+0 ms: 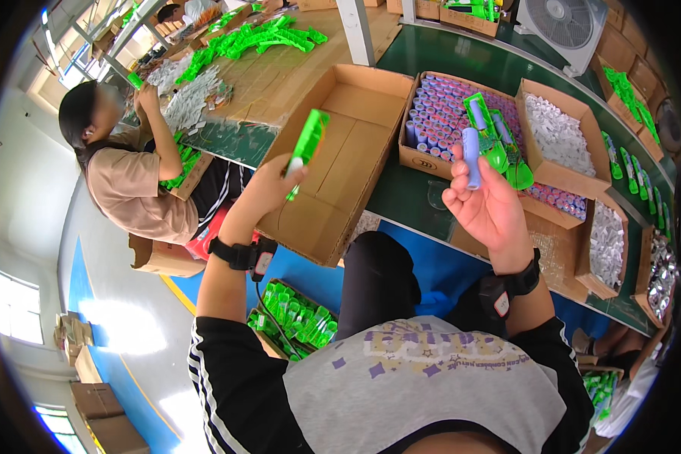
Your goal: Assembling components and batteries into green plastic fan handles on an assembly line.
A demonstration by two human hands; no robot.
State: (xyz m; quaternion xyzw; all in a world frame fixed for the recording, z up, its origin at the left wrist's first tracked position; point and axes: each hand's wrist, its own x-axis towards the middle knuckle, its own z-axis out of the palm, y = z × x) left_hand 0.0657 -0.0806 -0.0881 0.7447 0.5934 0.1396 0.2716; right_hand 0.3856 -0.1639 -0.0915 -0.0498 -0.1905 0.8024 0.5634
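My left hand [268, 188] is closed on one end of a bright green plastic casing [310, 140], held upright over a shallow cardboard box [340, 185]. A small white patch shows on the casing near my fingers. Between the fingertips of my right hand [492, 216] stands a purple cylindrical battery cell [471, 157], palm turned up. Just beyond it is a carton [423, 160] packed with upright purple cells [450, 102]. A few green casings [513, 166], at least one with a cell in it, lie over that carton's contents.
To the right stand a box of small white pieces [560, 132] and another like it [607, 242]. Green casings [620, 163] line the table's far right edge. A crate of green casings [299, 318] sits below by my legs. A co-worker [140, 174] works at the left. A fan [560, 26] stands behind.
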